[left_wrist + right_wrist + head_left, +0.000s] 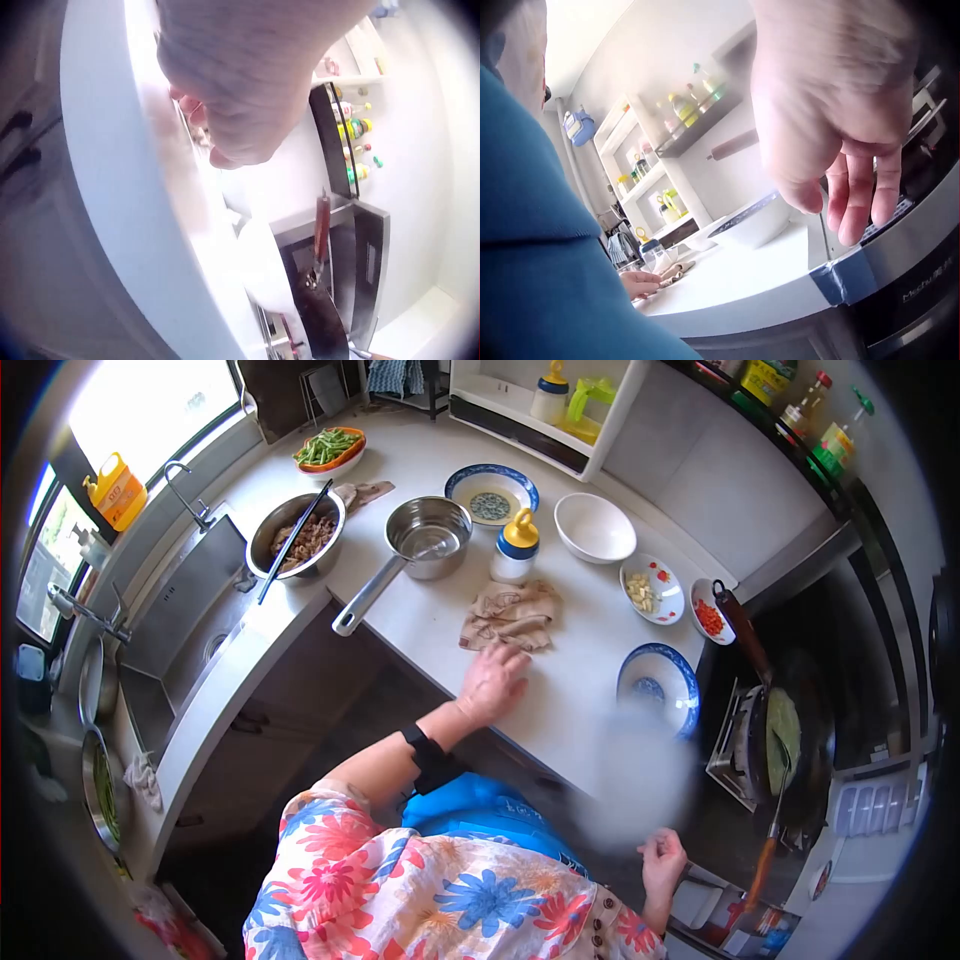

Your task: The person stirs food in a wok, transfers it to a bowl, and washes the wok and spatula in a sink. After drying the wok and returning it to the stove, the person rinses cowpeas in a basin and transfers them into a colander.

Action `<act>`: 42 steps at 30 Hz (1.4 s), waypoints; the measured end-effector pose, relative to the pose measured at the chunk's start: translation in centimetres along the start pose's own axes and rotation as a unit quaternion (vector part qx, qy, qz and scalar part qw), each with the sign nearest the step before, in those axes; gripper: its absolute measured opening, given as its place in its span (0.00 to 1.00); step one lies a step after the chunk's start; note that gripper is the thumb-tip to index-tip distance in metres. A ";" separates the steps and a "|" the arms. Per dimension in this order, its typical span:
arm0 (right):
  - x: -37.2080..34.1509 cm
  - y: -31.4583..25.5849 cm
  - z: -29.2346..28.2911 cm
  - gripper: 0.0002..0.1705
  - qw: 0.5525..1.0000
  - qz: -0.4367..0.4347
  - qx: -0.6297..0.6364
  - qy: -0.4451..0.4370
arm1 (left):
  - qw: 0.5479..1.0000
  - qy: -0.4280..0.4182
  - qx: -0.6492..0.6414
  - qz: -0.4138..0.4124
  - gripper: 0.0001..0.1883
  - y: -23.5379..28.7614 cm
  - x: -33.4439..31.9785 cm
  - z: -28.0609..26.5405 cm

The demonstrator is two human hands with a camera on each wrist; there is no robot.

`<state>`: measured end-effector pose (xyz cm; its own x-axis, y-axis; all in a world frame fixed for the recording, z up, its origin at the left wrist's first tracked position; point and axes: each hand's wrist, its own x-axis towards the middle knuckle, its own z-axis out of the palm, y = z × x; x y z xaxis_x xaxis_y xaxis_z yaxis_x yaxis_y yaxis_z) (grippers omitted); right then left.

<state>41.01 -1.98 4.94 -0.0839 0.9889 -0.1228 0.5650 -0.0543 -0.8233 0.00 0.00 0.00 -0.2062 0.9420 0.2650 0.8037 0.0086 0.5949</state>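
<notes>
A kitchen corner surrounds a curved white bench (420,630), its edges lost in the dark rim of the head view and the window (150,420) bleached out. A person in a floral shirt (480,890) and blue apron (480,810) leans over it; the face is out of frame.

The steel sink (190,625) lies on the left. On the right, a dark wok (812,700) merges with the shadowed stove, its pale green contents hard to identify. A whitish blur veils the bench edge just below the nearer blue-rimmed bowl (660,660).

A steel bowl (335,542) of brown pieces has chopsticks across it; beside it stands a saucepan (435,565), handle jutting over the bench edge. A plain white bowl (595,525) sits farther back.

The crumpled brown cloth (510,615) lies mid-bench, directly in front of a yellow-lidded jar (515,550). The left hand (492,685) reaches its near edge, fingers touching it; whether they pinch it I cannot tell, as the wrist view is overexposed there. The right hand (662,860) hangs beside the bench, its fingers loosely bent, slightly apart and holding nothing.

Smallest are a dish of pale chopped pieces (640,600) and one of red bits (708,618).
</notes>
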 end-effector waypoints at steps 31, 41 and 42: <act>4.2 -5.2 10.3 0.03 0.980 0.071 -0.077 -0.167 | 0.901 0.210 -0.269 -0.269 0.12 -9.0 -7.2 -34.3; 4.9 -9.4 17.4 0.03 0.983 0.057 -0.117 -0.130 | 0.882 0.227 -0.231 -0.343 0.13 -25.1 -0.7 -46.0; 4.8 -10.1 18.3 0.03 0.979 0.072 -0.129 -0.142 | 0.884 0.204 -0.235 -0.349 0.12 -26.6 0.1 -46.4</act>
<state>19.92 0.80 2.51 -0.1918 0.8929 -0.4075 0.7738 -0.1178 -0.6223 -47.32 -15.73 19.38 -0.8210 0.5627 -0.0966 0.1003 0.3086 0.9459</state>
